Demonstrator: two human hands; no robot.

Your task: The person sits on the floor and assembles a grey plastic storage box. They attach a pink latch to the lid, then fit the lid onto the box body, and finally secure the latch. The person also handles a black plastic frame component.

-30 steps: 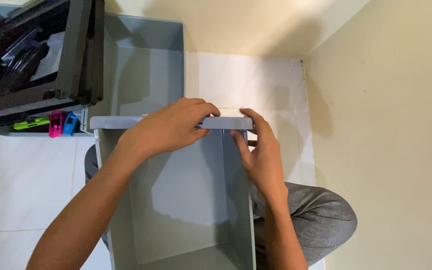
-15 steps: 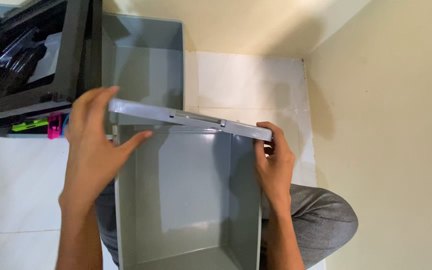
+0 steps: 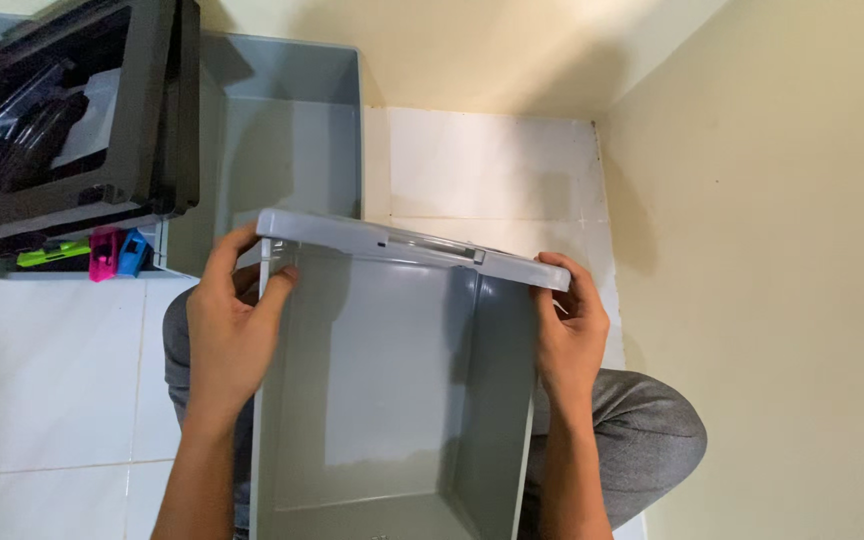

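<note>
A grey plastic drawer (image 3: 392, 400) stands open-side-up in front of the person, over the lap, and fills the lower middle of the view. Its flat front panel (image 3: 407, 248) runs across the far end, slanting from ten o'clock down towards three o'clock. The left hand (image 3: 232, 325) grasps the drawer at its far-left corner, at about nine o'clock from the drawer's middle: the thumb hooks over the side wall just beneath the panel while the fingers curl up behind the panel's end. The right hand (image 3: 570, 325) grips the opposite corner, at about three o'clock, with fingertips wrapped over the panel's right end and the palm pressed to the outside of the right wall.

The drawer's near end is cut off by the bottom edge of the view, and both forearms run out of frame there too. A knee in grey trousers (image 3: 652, 440) shows at four o'clock; the rest of the legs is hidden beneath the drawer.

At eleven o'clock a second grey drawer (image 3: 287, 130) lies on the white tiled floor (image 3: 42, 380), partly covered by a black frame (image 3: 142, 110) (its contents are dark and hard to make out). Small green, pink and blue items (image 3: 102, 252) peek out below that frame.
</note>
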